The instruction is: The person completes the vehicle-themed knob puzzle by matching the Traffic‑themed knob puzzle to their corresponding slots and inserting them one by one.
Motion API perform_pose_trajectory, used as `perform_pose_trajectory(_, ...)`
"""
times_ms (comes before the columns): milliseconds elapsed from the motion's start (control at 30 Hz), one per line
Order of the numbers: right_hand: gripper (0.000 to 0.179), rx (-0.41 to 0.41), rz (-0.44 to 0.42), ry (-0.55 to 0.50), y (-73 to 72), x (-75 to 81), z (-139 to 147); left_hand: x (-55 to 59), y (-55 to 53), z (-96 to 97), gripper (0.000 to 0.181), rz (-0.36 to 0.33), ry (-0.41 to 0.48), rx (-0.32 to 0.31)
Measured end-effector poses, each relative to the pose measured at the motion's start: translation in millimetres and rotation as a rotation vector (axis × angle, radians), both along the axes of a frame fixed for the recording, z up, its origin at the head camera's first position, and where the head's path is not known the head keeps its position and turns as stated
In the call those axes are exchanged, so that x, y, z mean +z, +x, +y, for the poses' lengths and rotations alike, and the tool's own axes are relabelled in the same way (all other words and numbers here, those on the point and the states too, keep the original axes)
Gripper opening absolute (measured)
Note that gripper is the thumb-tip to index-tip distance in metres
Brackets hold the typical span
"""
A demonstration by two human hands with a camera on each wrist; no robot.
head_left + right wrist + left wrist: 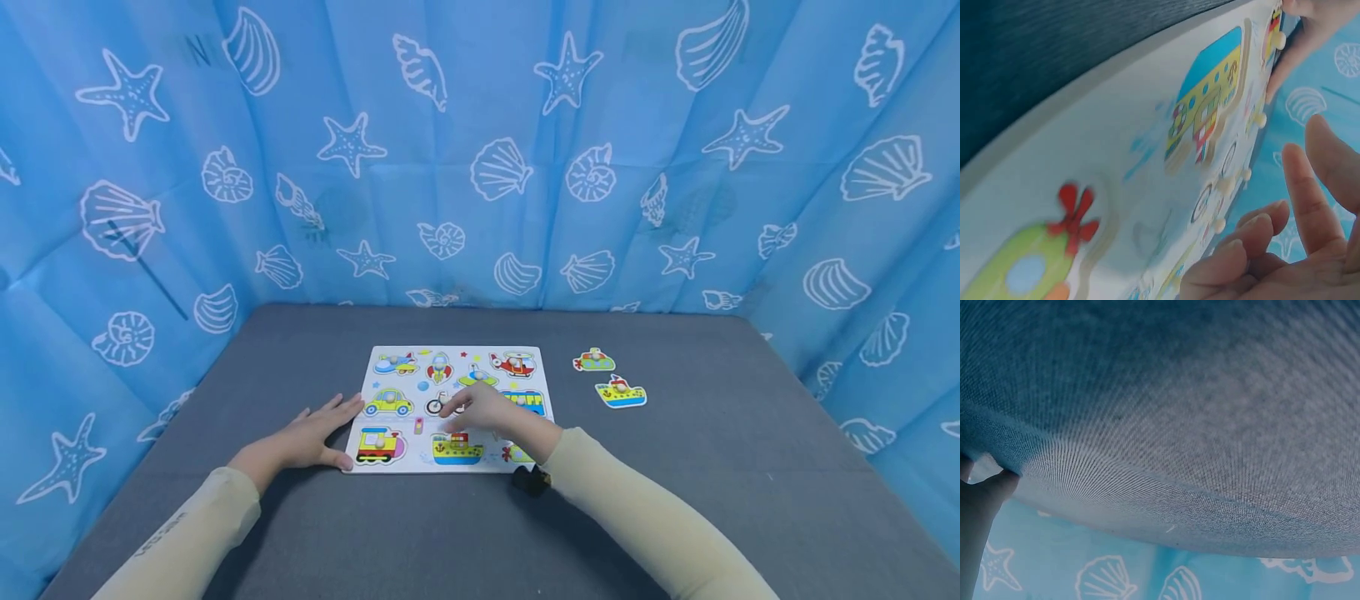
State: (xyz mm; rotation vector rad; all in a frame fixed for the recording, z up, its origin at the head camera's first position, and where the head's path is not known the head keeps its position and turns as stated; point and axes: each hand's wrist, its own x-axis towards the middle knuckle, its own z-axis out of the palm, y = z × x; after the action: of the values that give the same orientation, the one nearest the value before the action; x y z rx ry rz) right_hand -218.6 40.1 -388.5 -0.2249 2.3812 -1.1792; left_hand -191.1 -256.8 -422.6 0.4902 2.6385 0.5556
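A white knobbed puzzle board [422,367] with vehicle pictures lies on the grey table. My left hand [315,435] rests at its left edge, fingers spread, thumb by the lower left corner; the left wrist view catches only part of this hand [985,494]. Above the middle of the board hovers my right hand [486,408], near the bicycle piece [435,406]. In the right wrist view nothing sits between its thumb and index finger, and the other fingers bend loosely. Knobless boat [1207,94] and submarine [1029,269] pictures show in their recesses.
Right of the board lie a loose submarine piece [595,360] and a loose boat piece [621,392]. A black device [531,481] is under the right wrist. A blue curtain [465,125] with shells and starfish hangs behind and beside the table [420,533].
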Motion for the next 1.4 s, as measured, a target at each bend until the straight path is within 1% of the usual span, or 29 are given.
perform_pose_trajectory(133, 0.017, 0.002, -0.010, -0.033, 0.9, 3.1, 15, 0.3, -0.1, 0.6, 0.107, 0.003, 0.009, 0.002)
perform_pose_trajectory(267, 0.016, -0.017, -0.021, -0.033, 3.4, 5.2, 28, 0.3, -0.3, 1.5, 0.106, 0.010, 0.004, -0.007)
perform_pose_trajectory(367, 0.016, -0.034, -0.007, -0.035, 3.5, 5.4, 36, 0.4, -0.7, 1.8, 0.106, 0.010, 0.003, -0.009)
perform_pose_trajectory(467, 0.016, -0.036, 0.012, -0.040, 2.3, 5.6, 42, 0.5, -1.1, 1.6, 0.106, 0.004, 0.002, -0.003)
perform_pose_trajectory(733, 0.019, -0.033, 0.024, -0.034, 1.7, 8.6, 59, -0.5, -0.8, 0.8, 0.107, -0.003, -0.012, -0.002)
perform_pose_trajectory(967, 0.023, -0.013, 0.065, -0.012, 0.4, 11.3, 79, -0.4, -0.8, 1.4, 0.107, -0.004, -0.010, 0.002)
perform_pose_trajectory(1033, 0.023, -0.019, 0.065, -0.013, 0.6, 11.9, 85, 0.0, -0.9, 1.9, 0.107, -0.004, -0.007, 0.003)
perform_pose_trajectory(1200, 0.023, -0.039, 0.055, -0.020, 0.4, 10.1, 97, 1.6, 0.4, 1.7, 0.107, -0.003, -0.004, 0.000)
perform_pose_trajectory(1267, 0.023, -0.037, 0.057, -0.020, 0.6, 8.8, 101, 2.2, 1.2, 1.2, 0.106, -0.001, -0.003, 0.000)
perform_pose_trajectory(1400, 0.024, -0.058, 0.066, -0.010, 1.6, 6.7, 111, 2.7, 2.0, 1.2, 0.106, 0.004, 0.003, -0.001)
